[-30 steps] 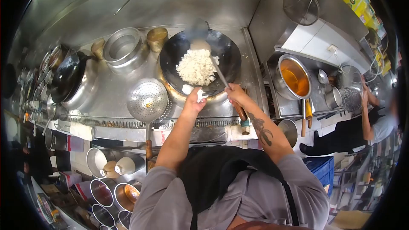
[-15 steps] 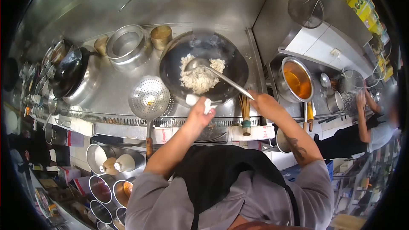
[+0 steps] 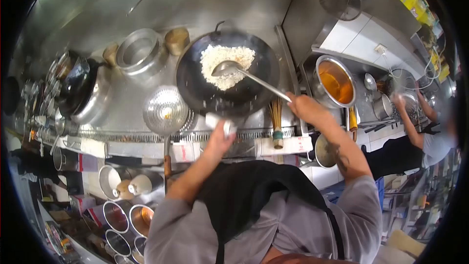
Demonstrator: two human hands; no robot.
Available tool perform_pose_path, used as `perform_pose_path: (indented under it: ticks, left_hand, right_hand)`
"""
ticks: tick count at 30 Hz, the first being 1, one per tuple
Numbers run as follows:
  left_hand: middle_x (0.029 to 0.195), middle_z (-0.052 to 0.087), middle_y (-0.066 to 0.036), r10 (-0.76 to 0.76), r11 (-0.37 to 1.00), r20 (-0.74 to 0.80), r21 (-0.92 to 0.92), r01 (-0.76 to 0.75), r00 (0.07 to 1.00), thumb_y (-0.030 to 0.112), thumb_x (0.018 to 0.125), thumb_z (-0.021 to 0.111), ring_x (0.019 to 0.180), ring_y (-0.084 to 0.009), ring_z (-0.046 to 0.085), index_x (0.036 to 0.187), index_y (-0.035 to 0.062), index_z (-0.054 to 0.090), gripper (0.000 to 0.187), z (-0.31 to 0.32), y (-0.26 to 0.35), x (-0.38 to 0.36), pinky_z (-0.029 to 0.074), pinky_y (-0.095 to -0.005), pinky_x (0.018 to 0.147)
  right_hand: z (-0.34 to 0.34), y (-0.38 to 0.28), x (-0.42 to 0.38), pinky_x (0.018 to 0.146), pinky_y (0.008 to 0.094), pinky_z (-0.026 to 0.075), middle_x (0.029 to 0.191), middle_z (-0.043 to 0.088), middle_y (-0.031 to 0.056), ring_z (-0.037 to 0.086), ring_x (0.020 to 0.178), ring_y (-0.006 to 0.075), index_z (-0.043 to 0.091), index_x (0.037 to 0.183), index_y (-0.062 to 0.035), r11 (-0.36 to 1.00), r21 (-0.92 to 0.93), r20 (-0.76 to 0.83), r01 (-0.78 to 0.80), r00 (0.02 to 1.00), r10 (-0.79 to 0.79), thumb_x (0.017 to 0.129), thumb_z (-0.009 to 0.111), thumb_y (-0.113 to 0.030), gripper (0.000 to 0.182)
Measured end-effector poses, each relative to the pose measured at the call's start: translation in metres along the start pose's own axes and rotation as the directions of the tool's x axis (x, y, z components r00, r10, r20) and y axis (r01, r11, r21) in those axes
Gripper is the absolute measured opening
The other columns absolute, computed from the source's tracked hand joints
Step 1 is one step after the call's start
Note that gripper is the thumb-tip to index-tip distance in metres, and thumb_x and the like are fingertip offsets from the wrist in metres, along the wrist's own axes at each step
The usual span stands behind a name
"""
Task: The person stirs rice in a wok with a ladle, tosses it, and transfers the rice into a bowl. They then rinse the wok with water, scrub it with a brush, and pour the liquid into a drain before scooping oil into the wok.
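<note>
A black wok [image 3: 195, 80] sits on the steel stove, tipped away from me, with white rice [image 3: 217, 56] piled at its far side. My left hand [image 3: 218, 137] grips the wok handle through a white cloth at the near rim. My right hand [image 3: 304, 107] holds a long metal ladle [image 3: 225, 68] by its handle; the ladle's bowl rests on the rice.
A perforated skimmer [image 3: 165, 111] lies left of the wok. Steel pots [image 3: 137, 51] and a dark wok [image 3: 78, 85] stand further left. A pot of orange liquid [image 3: 334, 80] is at the right. A bamboo brush [image 3: 276, 120] hangs at the stove edge. Another person [image 3: 420, 137] works at far right.
The wok has been pushed and tilted away, and the rice has slid to its far side. My right hand and the ladle shifted slightly up and right.
</note>
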State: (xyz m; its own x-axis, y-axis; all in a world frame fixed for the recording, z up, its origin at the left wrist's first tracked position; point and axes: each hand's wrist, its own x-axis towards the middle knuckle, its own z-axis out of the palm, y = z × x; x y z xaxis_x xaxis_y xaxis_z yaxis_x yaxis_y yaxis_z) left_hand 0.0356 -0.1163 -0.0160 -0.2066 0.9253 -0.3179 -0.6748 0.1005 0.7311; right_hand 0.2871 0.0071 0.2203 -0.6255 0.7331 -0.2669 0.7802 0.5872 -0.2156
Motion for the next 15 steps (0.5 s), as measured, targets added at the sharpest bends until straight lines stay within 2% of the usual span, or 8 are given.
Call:
perform_pose_path:
  ticks: [1,3,7,9,11,13,14,15]
  left_hand:
    - [0.073,0.059,-0.001,-0.395,0.861,0.013,-0.342,0.375,0.919,0.02,0.089,0.052,0.063,-0.0152,0.056,0.09,0.0122,0.056,0.009,-0.013,-0.004,-0.002,0.04,-0.027,0.045]
    - [0.07,0.058,0.0,-0.411,0.874,-0.012,-0.29,0.39,0.912,0.023,0.088,0.054,0.059,-0.0125,0.055,0.086,0.0144,0.056,0.009,0.023,0.031,-0.047,0.041,-0.0278,0.043]
    - [0.07,0.056,-0.004,-0.373,0.884,-0.168,-0.361,0.296,0.912,0.023,0.091,0.05,0.056,-0.0157,0.053,0.084,0.0107,0.053,0.014,0.018,0.061,0.043,0.038,-0.0241,0.041]
    - [0.074,0.057,-0.004,-0.326,0.906,-0.025,-0.294,0.304,0.945,0.021,0.089,0.053,0.061,-0.0168,0.054,0.089,0.0102,0.052,0.011,-0.002,0.062,0.087,0.038,-0.0247,0.041]
    - [0.08,0.06,-0.003,-0.339,0.897,-0.054,-0.318,0.305,0.939,0.023,0.09,0.054,0.066,-0.0166,0.056,0.096,0.0123,0.053,0.013,-0.007,0.056,0.108,0.038,-0.0242,0.044]
    - [0.08,0.06,-0.003,-0.348,0.898,-0.063,-0.309,0.313,0.935,0.023,0.089,0.055,0.066,-0.0166,0.056,0.096,0.0126,0.053,0.013,-0.009,0.046,0.118,0.039,-0.0247,0.044]
    - [0.081,0.06,-0.002,-0.363,0.898,-0.074,-0.293,0.327,0.929,0.023,0.088,0.057,0.066,-0.0167,0.055,0.095,0.0129,0.054,0.013,-0.009,0.044,0.119,0.039,-0.0252,0.044]
    - [0.081,0.06,-0.002,-0.362,0.898,-0.075,-0.295,0.326,0.929,0.023,0.088,0.057,0.066,-0.0167,0.055,0.095,0.0129,0.054,0.013,-0.009,0.043,0.121,0.039,-0.0252,0.044]
  right_hand:
    - [0.002,-0.005,-0.002,0.07,0.0447,0.049,0.084,0.061,0.0275,0.06,0.078,0.0425,0.053,0.118,0.0033,0.994,-0.085,-0.054,-0.074,0.996,0.07,0.09,0.054,-0.018,0.035]
    - [0.0,0.003,-0.014,0.069,0.0457,0.048,0.081,0.061,0.0283,0.06,0.075,0.0424,0.052,0.12,0.0029,0.998,-0.052,-0.163,0.042,0.985,-0.05,0.09,0.053,-0.017,0.036]
    - [-0.023,-0.009,-0.046,0.067,0.0414,0.049,0.081,0.061,0.0264,0.061,0.073,0.0394,0.05,0.124,0.0027,0.989,0.102,-0.269,0.108,0.96,-0.077,0.09,0.055,-0.014,0.038]
    - [-0.043,-0.03,-0.054,0.073,0.0421,0.048,0.088,0.062,0.0259,0.06,0.081,0.0431,0.05,0.123,0.0035,0.965,0.258,-0.306,0.053,0.952,0.029,0.089,0.056,-0.016,0.04]
    - [-0.037,-0.027,-0.046,0.061,0.0348,0.049,0.08,0.063,0.017,0.062,0.064,0.0321,0.05,0.125,0.0013,0.969,0.223,-0.4,0.11,0.916,-0.012,0.091,0.056,-0.016,0.039]
    - [-0.038,-0.046,-0.034,0.046,0.0263,0.044,0.069,0.056,0.0054,0.053,0.047,0.0149,0.049,0.128,-0.0027,0.545,0.838,-0.13,0.013,0.976,0.177,0.093,0.054,-0.018,0.038]
    - [-0.03,-0.054,-0.022,0.037,0.019,0.037,0.067,0.047,-0.0019,0.041,0.042,0.0052,0.045,0.132,-0.0064,0.291,0.956,-0.014,-0.039,0.984,0.178,0.095,0.051,-0.02,0.04]
    - [-0.014,-0.051,-0.007,0.036,0.0216,0.037,0.066,0.049,0.0004,0.042,0.041,0.0068,0.044,0.133,-0.0091,-0.003,0.997,0.076,-0.076,0.995,0.067,0.095,0.052,-0.022,0.041]
